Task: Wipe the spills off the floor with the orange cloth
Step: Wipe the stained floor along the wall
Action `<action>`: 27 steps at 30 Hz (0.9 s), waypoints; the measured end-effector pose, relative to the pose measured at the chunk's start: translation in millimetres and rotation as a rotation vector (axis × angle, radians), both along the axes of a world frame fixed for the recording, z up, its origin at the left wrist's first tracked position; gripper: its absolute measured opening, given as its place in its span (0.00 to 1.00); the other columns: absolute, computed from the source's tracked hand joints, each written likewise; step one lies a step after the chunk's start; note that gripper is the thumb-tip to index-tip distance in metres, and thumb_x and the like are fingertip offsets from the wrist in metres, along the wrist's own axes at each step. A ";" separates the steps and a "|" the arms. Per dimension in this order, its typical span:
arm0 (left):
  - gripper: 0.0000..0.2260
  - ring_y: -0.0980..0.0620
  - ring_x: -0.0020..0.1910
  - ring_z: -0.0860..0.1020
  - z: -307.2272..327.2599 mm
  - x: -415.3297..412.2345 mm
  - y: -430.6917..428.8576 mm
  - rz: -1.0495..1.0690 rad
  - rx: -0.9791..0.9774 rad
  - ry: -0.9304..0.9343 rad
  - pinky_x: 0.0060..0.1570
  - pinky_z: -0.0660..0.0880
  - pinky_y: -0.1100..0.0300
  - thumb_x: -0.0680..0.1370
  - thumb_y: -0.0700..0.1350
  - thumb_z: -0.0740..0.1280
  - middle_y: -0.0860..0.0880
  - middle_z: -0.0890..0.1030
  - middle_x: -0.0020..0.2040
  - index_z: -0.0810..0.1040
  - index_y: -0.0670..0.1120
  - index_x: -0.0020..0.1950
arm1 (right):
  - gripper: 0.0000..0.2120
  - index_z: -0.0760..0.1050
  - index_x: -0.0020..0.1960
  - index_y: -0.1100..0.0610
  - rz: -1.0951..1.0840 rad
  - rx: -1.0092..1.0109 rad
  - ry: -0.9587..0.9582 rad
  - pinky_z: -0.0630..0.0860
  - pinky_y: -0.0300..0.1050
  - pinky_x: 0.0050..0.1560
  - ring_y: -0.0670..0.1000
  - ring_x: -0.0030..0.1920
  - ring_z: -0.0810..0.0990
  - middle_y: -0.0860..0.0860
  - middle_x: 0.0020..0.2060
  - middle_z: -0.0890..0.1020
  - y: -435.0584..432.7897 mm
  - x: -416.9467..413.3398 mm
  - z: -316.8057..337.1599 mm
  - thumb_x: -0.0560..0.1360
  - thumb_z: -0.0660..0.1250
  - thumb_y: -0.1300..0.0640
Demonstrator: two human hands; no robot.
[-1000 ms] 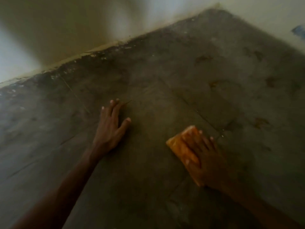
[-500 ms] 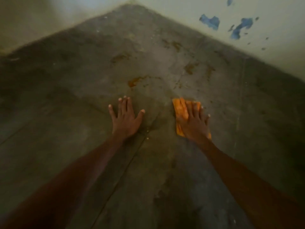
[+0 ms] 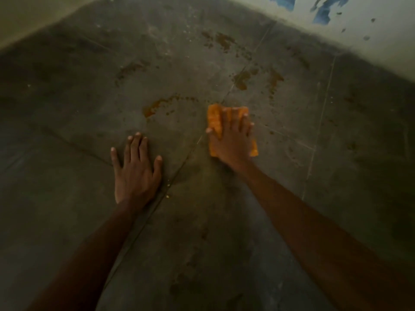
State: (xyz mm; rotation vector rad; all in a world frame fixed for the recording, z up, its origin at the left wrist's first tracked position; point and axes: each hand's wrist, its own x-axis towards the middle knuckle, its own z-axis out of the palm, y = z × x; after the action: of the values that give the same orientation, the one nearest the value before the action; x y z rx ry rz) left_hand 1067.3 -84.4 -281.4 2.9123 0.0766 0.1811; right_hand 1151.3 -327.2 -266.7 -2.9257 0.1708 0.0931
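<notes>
A folded orange cloth (image 3: 214,118) lies flat on the dark grey floor (image 3: 67,104), and my right hand (image 3: 232,141) presses down on it with straight, spread fingers. My left hand (image 3: 134,171) rests flat on the bare floor to the left of the cloth, fingers spread. An orange-brown spill (image 3: 155,106) streaks the floor just ahead of my left hand. More brown spills (image 3: 242,78) lie beyond the cloth, and further ones (image 3: 224,40) sit near the far wall.
Pale walls meet in a corner at the top; the right wall (image 3: 381,30) has blue patches of chipped paint (image 3: 325,12). Thin joint lines cross the floor. Small brown spots (image 3: 352,102) dot the floor at the right.
The view has swung toward the corner, bringing the spills and the blue-patched wall into sight. My right hand has slid the cloth forward toward the spills. My left hand stays flat on the floor.
</notes>
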 end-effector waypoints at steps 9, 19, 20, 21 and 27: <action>0.28 0.50 0.79 0.52 13.3 -3.2 -2.2 0.022 -0.045 0.045 0.76 0.46 0.40 0.82 0.56 0.50 0.47 0.58 0.80 0.56 0.44 0.78 | 0.34 0.49 0.81 0.45 0.229 -0.026 -0.073 0.47 0.64 0.78 0.59 0.81 0.49 0.51 0.81 0.53 -21.1 -80.1 -4.4 0.80 0.51 0.35; 0.29 0.50 0.80 0.52 5.6 -0.7 -0.1 0.004 -0.006 0.028 0.76 0.45 0.40 0.81 0.57 0.50 0.47 0.57 0.80 0.56 0.44 0.79 | 0.36 0.49 0.81 0.49 0.099 -0.009 -0.094 0.44 0.62 0.79 0.62 0.81 0.46 0.54 0.81 0.52 43.6 -1.8 -6.9 0.79 0.51 0.34; 0.30 0.50 0.80 0.51 6.4 -0.4 -1.1 0.005 -0.004 0.050 0.76 0.45 0.39 0.81 0.57 0.49 0.47 0.56 0.80 0.55 0.44 0.79 | 0.36 0.50 0.81 0.49 0.126 -0.013 -0.123 0.47 0.63 0.79 0.62 0.81 0.48 0.54 0.81 0.54 41.8 -14.7 -7.4 0.78 0.50 0.34; 0.31 0.49 0.80 0.51 7.5 -0.9 -1.4 -0.001 -0.016 0.077 0.76 0.45 0.39 0.80 0.58 0.47 0.47 0.56 0.80 0.54 0.43 0.79 | 0.36 0.50 0.81 0.49 0.133 -0.008 -0.131 0.49 0.62 0.79 0.61 0.81 0.49 0.54 0.81 0.55 41.5 -30.7 -8.4 0.78 0.49 0.34; 0.37 0.44 0.79 0.52 44.5 11.8 51.5 -0.231 0.017 0.257 0.77 0.43 0.46 0.78 0.62 0.56 0.44 0.53 0.80 0.47 0.43 0.80 | 0.35 0.46 0.82 0.48 0.126 0.010 -0.113 0.50 0.59 0.79 0.58 0.81 0.47 0.52 0.82 0.50 71.6 -154.2 -3.5 0.80 0.51 0.36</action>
State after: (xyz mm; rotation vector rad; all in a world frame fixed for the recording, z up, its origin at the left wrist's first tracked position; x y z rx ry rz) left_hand 1079.1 -32.9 -236.9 2.9147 -0.2197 -0.2318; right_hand 997.0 -255.6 -270.2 -2.9198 -0.0322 -0.0515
